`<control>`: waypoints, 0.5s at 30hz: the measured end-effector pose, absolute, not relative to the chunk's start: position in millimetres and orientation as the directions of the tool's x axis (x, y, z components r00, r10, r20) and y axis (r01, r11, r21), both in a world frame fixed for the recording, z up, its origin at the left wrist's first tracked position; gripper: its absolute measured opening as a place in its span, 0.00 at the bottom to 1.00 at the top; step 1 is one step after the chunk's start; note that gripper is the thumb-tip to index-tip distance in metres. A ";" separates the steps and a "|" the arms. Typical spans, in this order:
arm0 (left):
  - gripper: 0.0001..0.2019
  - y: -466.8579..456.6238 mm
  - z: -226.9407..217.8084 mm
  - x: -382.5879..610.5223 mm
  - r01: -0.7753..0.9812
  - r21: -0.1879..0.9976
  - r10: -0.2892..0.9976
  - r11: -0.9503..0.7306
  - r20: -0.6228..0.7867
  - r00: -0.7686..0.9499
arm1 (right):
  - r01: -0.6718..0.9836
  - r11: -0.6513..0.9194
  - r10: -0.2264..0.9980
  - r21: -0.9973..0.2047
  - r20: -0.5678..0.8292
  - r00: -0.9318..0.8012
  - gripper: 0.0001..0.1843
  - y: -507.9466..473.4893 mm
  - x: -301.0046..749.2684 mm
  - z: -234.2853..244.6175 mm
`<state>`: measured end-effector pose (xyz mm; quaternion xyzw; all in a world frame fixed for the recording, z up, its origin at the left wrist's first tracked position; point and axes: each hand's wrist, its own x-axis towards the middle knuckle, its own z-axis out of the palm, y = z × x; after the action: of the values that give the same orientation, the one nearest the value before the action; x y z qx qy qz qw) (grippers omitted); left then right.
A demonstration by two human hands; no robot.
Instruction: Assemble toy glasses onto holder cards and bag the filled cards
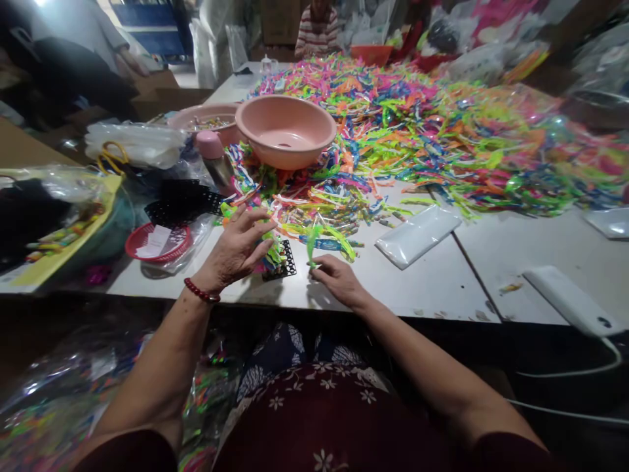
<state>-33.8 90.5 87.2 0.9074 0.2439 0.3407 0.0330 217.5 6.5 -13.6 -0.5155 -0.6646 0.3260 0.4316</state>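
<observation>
My right hand (339,280) pinches the lower end of a bright green plastic strip (313,241), which stands up from the fingertips just above the table. My left hand (240,246) is spread with its fingers apart, beside a black perforated card (289,261). Several coloured strips stand at that card, partly hidden behind the left fingers; whether the hand touches them I cannot tell. Just beyond both hands lies a loose bunch of coloured strips (324,213), some with a yellow-green end pointing toward the right hand.
A large heap of coloured strips (393,118) covers the far table. Pink basins (287,131), a pink-capped flask (211,154), a red basket (157,242) and black perforated sheets (184,200) stand left. A flat clear-wrapped pack (419,236) and a white corded device (572,298) lie right. People are beyond.
</observation>
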 end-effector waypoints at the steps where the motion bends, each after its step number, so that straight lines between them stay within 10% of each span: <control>1: 0.15 90.4 87.0 -34.1 0.415 0.223 0.459 -0.882 0.603 0.652 | 0.372 0.273 0.962 -0.887 0.261 -0.084 0.11 11.9 201.1 -15.9; 15: 0.22 92.2 85.5 -35.8 0.415 0.194 0.447 -0.889 0.562 0.696 | 0.712 0.354 0.935 -0.606 0.230 -0.269 0.05 41.2 167.2 -20.8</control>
<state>-35.8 92.2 85.5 0.9205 0.2341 0.3119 0.0259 167.2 41.2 -20.8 -0.5334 -0.7722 0.1960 0.2842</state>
